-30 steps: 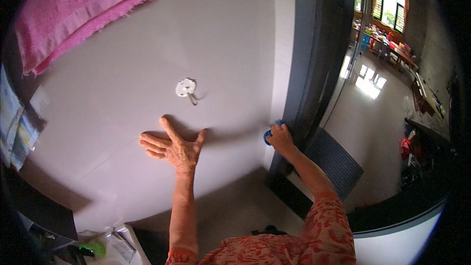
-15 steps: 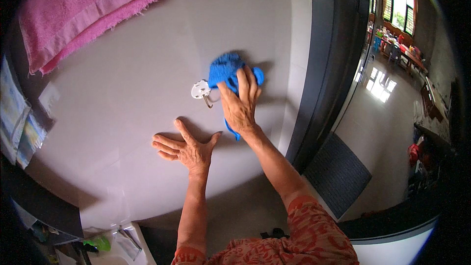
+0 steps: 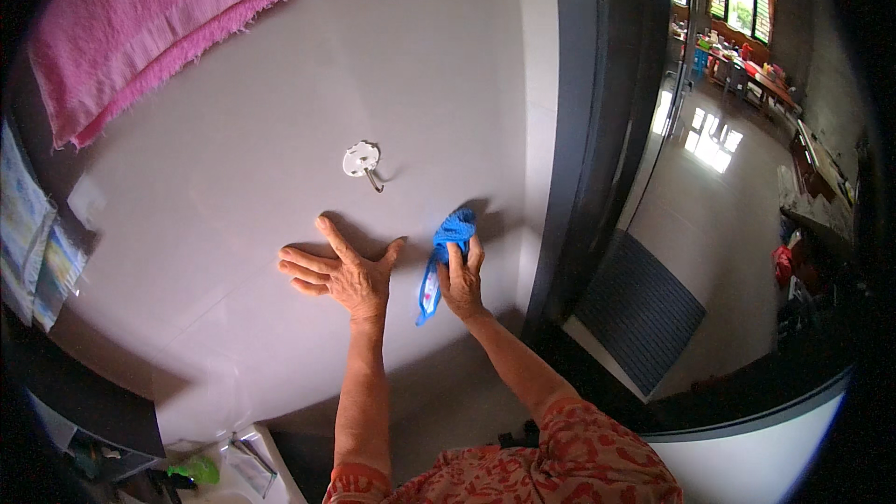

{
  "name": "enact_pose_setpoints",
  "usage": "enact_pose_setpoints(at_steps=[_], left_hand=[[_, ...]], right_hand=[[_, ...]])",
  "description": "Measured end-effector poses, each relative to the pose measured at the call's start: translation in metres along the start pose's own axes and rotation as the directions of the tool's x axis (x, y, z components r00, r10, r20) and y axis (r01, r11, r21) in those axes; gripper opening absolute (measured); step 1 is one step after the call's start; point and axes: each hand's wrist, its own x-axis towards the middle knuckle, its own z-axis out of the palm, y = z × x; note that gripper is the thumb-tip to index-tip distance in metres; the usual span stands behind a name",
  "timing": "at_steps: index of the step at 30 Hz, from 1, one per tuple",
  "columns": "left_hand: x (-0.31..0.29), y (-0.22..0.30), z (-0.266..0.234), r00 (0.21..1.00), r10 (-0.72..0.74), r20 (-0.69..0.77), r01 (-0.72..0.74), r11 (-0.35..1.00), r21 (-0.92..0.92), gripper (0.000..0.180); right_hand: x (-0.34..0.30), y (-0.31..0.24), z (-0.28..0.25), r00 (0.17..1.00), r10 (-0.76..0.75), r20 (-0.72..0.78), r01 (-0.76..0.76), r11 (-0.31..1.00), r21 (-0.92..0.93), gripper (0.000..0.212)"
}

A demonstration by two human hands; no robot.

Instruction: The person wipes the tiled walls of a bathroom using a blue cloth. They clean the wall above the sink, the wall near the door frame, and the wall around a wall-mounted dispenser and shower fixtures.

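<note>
Pressed flat on the glossy light wall (image 3: 252, 121), my left hand (image 3: 350, 275) has its fingers spread and holds nothing. My right hand (image 3: 460, 280) grips a blue cloth (image 3: 455, 229) against the wall, to the right of the left hand. A narrow end of the cloth, with a white and pink patch, hangs down beside the right thumb. Above and between both hands, a round white wall hook (image 3: 361, 159) with a metal prong is fixed to the wall; neither hand touches it.
A pink towel (image 3: 168, 19) hangs at the upper left, a patterned cloth (image 3: 47, 233) at the left edge. Lower left is a white basin (image 3: 271, 448) near a green item (image 3: 196, 469). A dark door frame (image 3: 607, 112) borders the right, with a grey mat (image 3: 644, 313) beyond.
My right hand has moved down the wall with the blue cloth, away from the hook, which is now fully visible. My left hand stays spread on the wall. The view has shifted slightly.
</note>
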Motion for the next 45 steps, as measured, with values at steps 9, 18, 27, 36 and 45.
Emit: enact_pose_setpoints(at_steps=[9,18,27,36,45], left_hand=[[0.001,-0.004,0.004,0.997,0.023,-0.076,-0.023,1.0,-0.001,0.131],[0.002,-0.006,0.008,0.978,0.126,-0.167,-0.114,0.99,0.083,0.132],[0.003,-0.006,0.012,0.966,0.166,-0.2,-0.13,0.975,0.178,0.135],[0.002,-0.007,0.009,0.973,0.168,-0.156,-0.137,0.972,0.192,0.135],[0.003,-0.009,0.008,0.974,0.178,-0.141,-0.156,0.975,0.155,0.138]], right_hand=[[0.065,-0.022,-0.036,0.982,0.017,-0.188,0.006,0.993,0.117,0.045],[0.192,-0.047,-0.033,0.927,-0.189,-0.324,0.137,0.975,-0.176,0.046],[0.136,0.046,-0.011,0.923,0.126,-0.363,-0.174,0.98,-0.1,0.065],[0.051,0.097,0.017,0.797,0.543,-0.264,-0.588,0.799,-0.13,0.054],[-0.033,0.105,0.044,0.493,0.869,-0.039,-0.85,0.491,0.19,0.046]])
